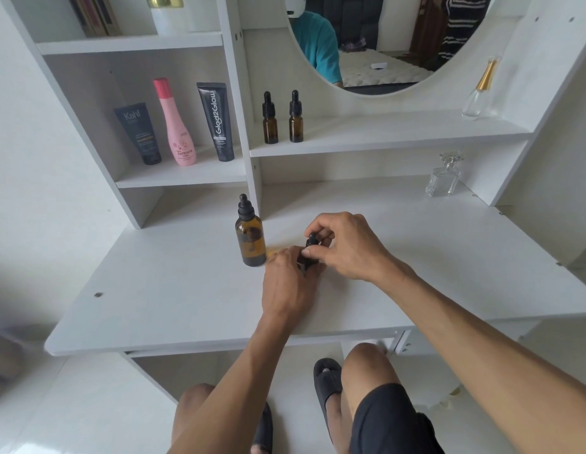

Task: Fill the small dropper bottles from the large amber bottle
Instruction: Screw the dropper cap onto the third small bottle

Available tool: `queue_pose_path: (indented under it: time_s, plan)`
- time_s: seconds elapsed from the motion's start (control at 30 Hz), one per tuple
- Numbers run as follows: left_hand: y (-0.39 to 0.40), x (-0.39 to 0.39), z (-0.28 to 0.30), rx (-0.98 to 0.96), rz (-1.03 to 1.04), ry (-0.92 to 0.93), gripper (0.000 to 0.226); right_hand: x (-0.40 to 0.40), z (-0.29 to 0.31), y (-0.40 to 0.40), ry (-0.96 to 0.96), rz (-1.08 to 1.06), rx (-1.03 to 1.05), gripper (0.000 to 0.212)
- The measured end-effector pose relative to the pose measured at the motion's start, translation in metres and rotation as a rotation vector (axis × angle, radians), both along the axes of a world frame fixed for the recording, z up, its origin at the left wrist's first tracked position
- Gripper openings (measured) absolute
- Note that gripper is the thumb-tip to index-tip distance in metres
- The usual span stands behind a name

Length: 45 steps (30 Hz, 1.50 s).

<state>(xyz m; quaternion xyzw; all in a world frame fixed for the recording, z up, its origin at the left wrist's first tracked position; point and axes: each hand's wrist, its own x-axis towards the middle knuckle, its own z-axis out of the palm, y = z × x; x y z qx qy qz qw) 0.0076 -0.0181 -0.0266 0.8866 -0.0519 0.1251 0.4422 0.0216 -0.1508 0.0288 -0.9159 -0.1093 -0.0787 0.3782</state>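
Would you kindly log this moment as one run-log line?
left hand: holds small bottle | right hand: pinches its dropper cap | large bottle: capped, upright beside | shelf bottles: two, untouched

Soft, even daylight fills the scene, bright on the white tabletop (pixel 174 290), with only faint shadows under the hands (pixel 318 257). Wide-angle distortion bends the shelves (pixel 131 44) outward at the edges. The lower left corner is blurred.
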Motion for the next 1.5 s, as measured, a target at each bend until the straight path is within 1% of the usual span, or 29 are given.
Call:
queue_pose_path:
  time_s: [0.1, 0.3, 0.37, 0.43, 0.5, 0.6, 0.67, 0.73, 0.9, 1.0, 1.07, 1.3, 1.5]
  plan:
    - [0.0, 0.001, -0.001, -0.003, 0.001, 0.006, 0.021, -0.001, 0.0, -0.001, 0.004, -0.003, 0.011, 0.021]
    - [0.001, 0.001, -0.002, 0.02, -0.001, -0.004, 0.019, -0.002, -0.005, -0.003, 0.02, 0.02, 0.006, 0.02]
    - [0.002, 0.002, -0.003, 0.028, 0.006, 0.007, 0.027, -0.002, -0.009, -0.006, 0.023, 0.023, 0.01, 0.02]
    - [0.003, 0.001, -0.005, 0.058, 0.013, 0.014, 0.042, -0.001, -0.01, -0.009, 0.007, -0.001, 0.037, 0.019]
    - [0.001, 0.001, -0.004, 0.123, 0.003, 0.0, 0.05, 0.001, -0.006, -0.014, -0.021, -0.044, 0.075, 0.018]
    - [-0.006, 0.003, 0.001, 0.334, -0.028, -0.032, 0.056, 0.006, 0.005, -0.02, -0.065, -0.107, 0.112, 0.016]
    - [-0.011, 0.006, 0.003, 0.445, -0.051, -0.018, 0.06, 0.011, 0.016, -0.023, -0.083, -0.129, 0.131, 0.015]
    - [-0.015, 0.012, 0.003, 0.494, -0.09, 0.035, 0.064, 0.017, 0.03, -0.027, -0.112, -0.136, 0.164, 0.015]
    - [-0.021, 0.027, 0.004, 0.6, -0.146, 0.157, 0.071, 0.041, 0.079, -0.032, -0.304, -0.17, 0.201, 0.024]
    - [-0.023, 0.032, 0.001, 0.636, -0.142, 0.161, 0.073, 0.062, 0.104, -0.032, -0.414, -0.218, 0.233, 0.025]
    - [-0.023, 0.03, -0.001, 0.648, -0.137, 0.162, 0.074, 0.078, 0.114, -0.03, -0.444, -0.243, 0.25, 0.022]
    - [-0.023, 0.028, -0.002, 0.649, -0.13, 0.133, 0.075, 0.12, 0.11, -0.019, -0.417, -0.238, 0.255, 0.016]
    - [-0.023, 0.029, -0.003, 0.66, -0.12, 0.126, 0.075, 0.133, 0.102, -0.014, -0.381, -0.248, 0.234, 0.02]
